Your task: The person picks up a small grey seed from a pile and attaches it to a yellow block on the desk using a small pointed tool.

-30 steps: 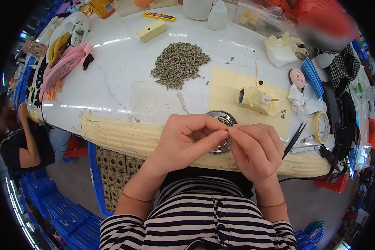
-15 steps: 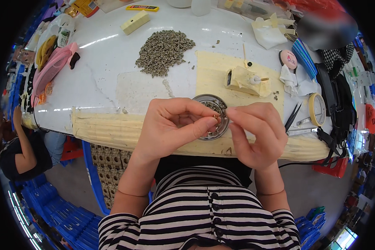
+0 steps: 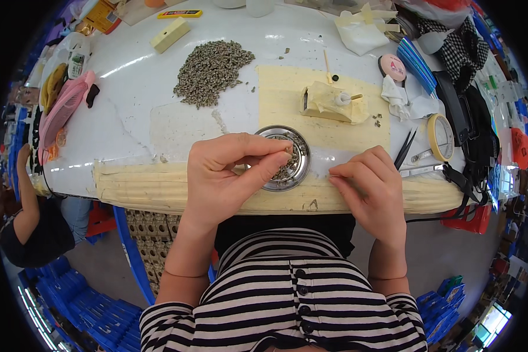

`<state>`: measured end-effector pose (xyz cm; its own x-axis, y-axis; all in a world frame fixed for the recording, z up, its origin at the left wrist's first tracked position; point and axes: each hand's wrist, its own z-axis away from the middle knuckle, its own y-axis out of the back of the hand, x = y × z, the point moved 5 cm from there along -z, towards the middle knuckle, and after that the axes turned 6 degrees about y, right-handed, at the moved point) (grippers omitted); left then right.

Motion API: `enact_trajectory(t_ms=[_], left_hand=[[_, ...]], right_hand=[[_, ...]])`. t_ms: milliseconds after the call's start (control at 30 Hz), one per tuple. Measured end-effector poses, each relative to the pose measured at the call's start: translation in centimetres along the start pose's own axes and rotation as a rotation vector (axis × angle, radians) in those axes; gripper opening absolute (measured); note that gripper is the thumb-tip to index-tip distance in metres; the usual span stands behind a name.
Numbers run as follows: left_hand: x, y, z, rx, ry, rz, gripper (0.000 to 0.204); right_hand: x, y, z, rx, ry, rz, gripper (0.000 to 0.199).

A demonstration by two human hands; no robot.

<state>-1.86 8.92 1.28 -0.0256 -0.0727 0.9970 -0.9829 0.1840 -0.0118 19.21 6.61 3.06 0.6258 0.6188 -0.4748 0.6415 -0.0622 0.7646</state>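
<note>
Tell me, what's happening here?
Someone in a striped top is working bare-handed. The left-hand grip pinches a tiny piece over a round metal dish holding small parts. The right-hand grip is apart, right of the dish; whether it holds anything is unclear. A heap of small greyish pieces lies farther back on the table; black tweezers lie to the right.

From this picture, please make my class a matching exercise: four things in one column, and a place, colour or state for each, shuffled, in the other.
Things
1. left hand
2. metal dish
3. roll of tape
4. pile of small parts

Descriptions
A. pale yellow, ring-shaped
B. greyish, on the white tabletop
C. finger and thumb pinched, over the dish
D. silver, with a round rim

Pairs: 1-C, 2-D, 3-A, 4-B
</note>
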Motion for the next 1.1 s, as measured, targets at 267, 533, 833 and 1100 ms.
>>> enact_trajectory(t_ms=[267, 533, 833, 1100], left_hand=[[-0.2, 0.1, -0.1, 0.025, -0.052, 0.019, 0.018], [0.2, 0.0, -0.1, 0.014, -0.104, -0.053, 0.018], [0.6, -0.1, 0.1, 0.042, -0.1, -0.128, 0.016], [0.7, -0.3, 0.1, 0.05, -0.129, -0.175, 0.015]], right_hand=[[-0.3, -0.6, -0.8, -0.079, 0.01, 0.078, 0.014], [0.2, 0.0, -0.4, 0.138, -0.14, -0.087, 0.011], [0.7, -0.4, 0.0, 0.15, -0.19, -0.116, 0.016], [1.7, -0.9, 0.7, 0.239, -0.377, -0.469, 0.015]])
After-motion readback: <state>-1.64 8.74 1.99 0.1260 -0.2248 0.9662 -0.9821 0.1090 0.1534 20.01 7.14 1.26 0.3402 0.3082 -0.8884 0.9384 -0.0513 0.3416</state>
